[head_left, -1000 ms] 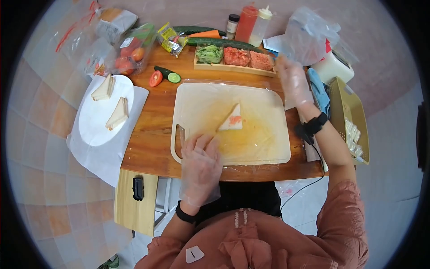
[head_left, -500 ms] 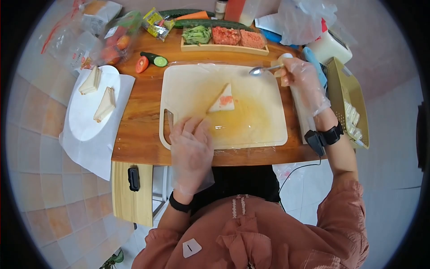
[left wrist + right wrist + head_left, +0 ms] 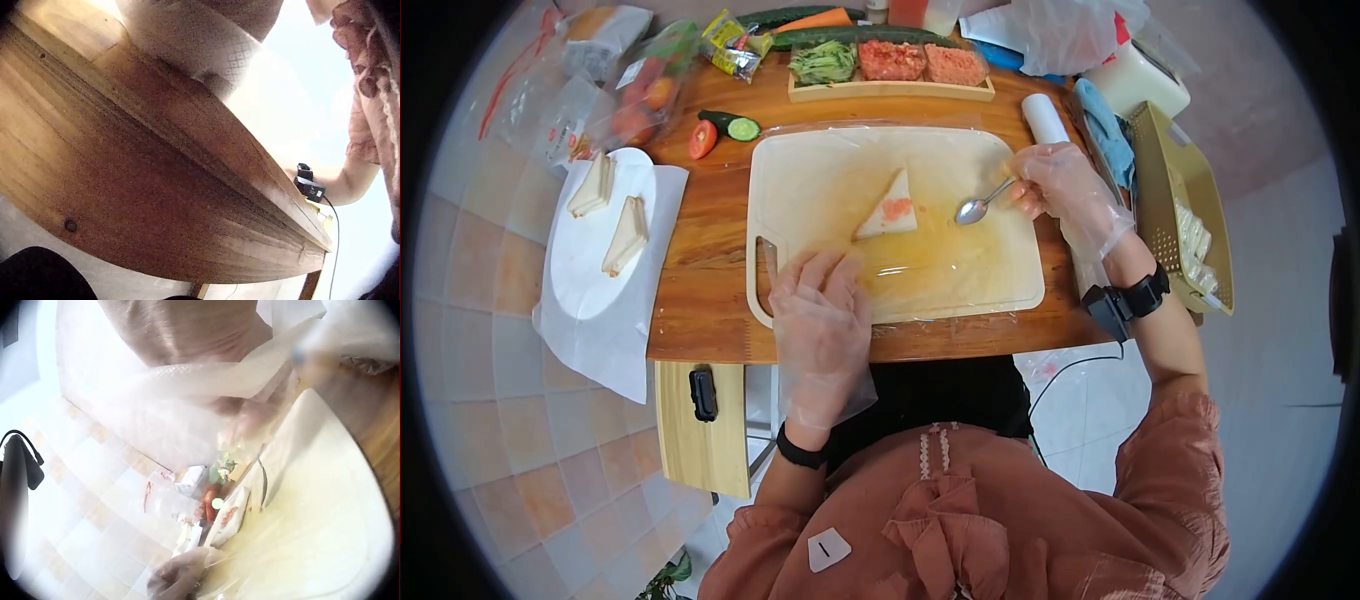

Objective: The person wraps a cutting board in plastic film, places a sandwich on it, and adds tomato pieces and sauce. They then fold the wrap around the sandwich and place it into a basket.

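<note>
A metal spoon (image 3: pixel 971 211) is gripped in my right hand (image 3: pixel 1065 190), which wears a clear plastic glove. Its bowl points down over the right half of the cream cutting board (image 3: pixel 990 290). On the board lies a triangular piece of white bread (image 3: pixel 882 222) with pinkish-red chopped filling on it. My gloved left hand (image 3: pixel 822 315) rests at the board's front left edge, fingers loosely bent and holding nothing. In the right wrist view the spoon (image 3: pixel 263 481) hangs beside the bread (image 3: pixel 230 520). The left wrist view mostly shows the wooden table edge (image 3: pixel 187 162).
A wooden tray (image 3: pixel 890 92) of chopped cucumber and pink fillings stands behind the board. To the left, a white plate (image 3: pixel 580 290) carries two sandwich triangles (image 3: pixel 626 236). Cut tomato (image 3: pixel 702 140) and cucumber (image 3: pixel 743 129) lie nearby. A basket (image 3: pixel 1160 170) and white roll (image 3: pixel 1045 118) stand right.
My right hand has come from beside the filling tray down to the board's right edge, bringing the spoon over the board. My left hand stays at the board's front left. The head view has shifted.
</note>
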Demonstrator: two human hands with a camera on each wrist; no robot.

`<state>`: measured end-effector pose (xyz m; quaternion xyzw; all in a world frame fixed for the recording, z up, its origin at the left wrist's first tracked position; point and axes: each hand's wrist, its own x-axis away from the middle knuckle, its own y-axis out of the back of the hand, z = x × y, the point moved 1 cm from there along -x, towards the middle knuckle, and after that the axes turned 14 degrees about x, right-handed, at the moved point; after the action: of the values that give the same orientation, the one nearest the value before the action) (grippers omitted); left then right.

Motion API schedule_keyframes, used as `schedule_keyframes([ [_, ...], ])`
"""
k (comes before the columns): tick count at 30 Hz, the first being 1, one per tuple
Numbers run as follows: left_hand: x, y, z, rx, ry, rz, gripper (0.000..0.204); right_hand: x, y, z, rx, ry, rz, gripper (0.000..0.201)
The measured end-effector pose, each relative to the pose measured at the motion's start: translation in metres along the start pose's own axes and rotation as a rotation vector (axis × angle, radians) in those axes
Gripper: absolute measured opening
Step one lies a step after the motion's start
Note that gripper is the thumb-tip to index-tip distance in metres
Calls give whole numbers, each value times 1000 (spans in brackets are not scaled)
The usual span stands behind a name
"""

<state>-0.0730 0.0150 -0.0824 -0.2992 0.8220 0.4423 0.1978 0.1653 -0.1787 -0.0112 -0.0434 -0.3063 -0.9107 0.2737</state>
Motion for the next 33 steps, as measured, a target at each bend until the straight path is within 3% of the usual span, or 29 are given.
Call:
schedule_keyframes([
  [14,2,-2,2,-19,-9,-7,32,-5,-8,-9,-190,57,199,21],
  [24,2,-2,3,0,-2,-1,27,-11,-10,-9,-245,-19,163,23],
  [27,2,-1,2,-6,-10,1,26,-11,-10,-5,-286,65,189,24],
  [33,2,-1,2,4,0,6,26,-19,-18,1,-134,49,124,25],
])
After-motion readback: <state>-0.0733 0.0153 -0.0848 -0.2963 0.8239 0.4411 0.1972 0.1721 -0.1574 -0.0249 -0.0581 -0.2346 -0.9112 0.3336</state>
